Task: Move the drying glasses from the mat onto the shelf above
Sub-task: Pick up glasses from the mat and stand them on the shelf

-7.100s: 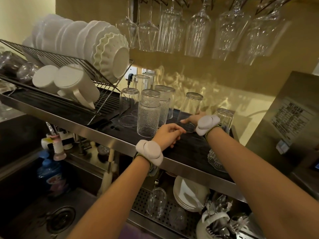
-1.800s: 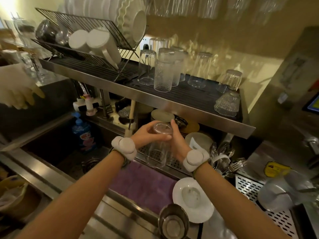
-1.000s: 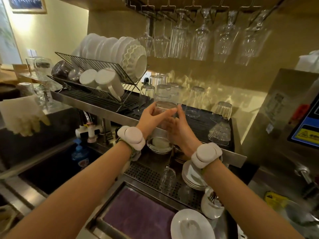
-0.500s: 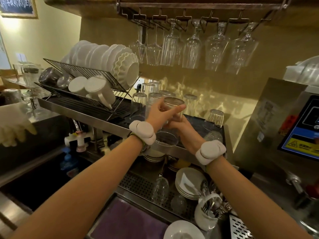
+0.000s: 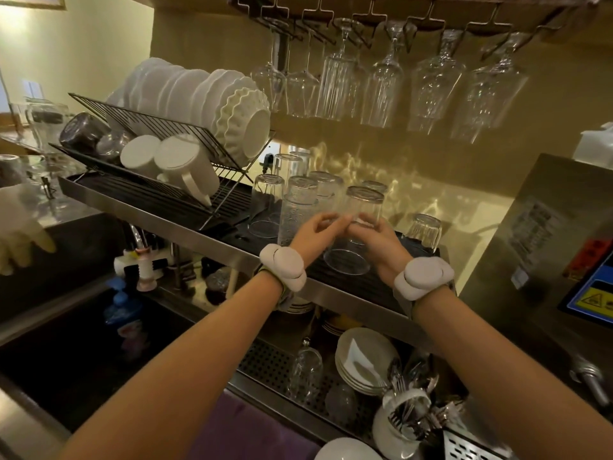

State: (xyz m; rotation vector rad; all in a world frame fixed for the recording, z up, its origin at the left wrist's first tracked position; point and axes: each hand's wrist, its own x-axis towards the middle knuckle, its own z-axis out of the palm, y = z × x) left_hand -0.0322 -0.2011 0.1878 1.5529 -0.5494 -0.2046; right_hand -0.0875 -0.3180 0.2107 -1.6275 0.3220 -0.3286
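The shelf (image 5: 232, 257) is the landmark here, a steel ledge carrying a dark ribbed mat. At its left end a wire rack (image 5: 159, 127) stands white plates (image 5: 199, 91) on edge and tips the mugs (image 5: 172, 164) mouth-down, presumably so water runs off. Right of the rack, a cluster of upturned tumblers (image 5: 298, 200) sits rim-down on the mat for the same reason.

Just right of that cluster, near the shelf's front edge, both hands hold one clear glass (image 5: 358, 227), inverted with its rim toward the mat. The left hand (image 5: 311, 232) curls round its left side, fingers (image 5: 331, 220) pinched narrow against the wall; the right hand (image 5: 378, 240) cups the other side, its fingers wrapped behind. The glass thus lies between the two sets of fingers, touching both. Whether its rim already meets the mat I cannot tell. Two hands probably steady a wet, slippery wall while it settles among close neighbours.

Farther right, a short tumbler (image 5: 424, 230) stands alone. Below the shelf, more glasses (image 5: 305, 370) wait on the perforated drying tray.
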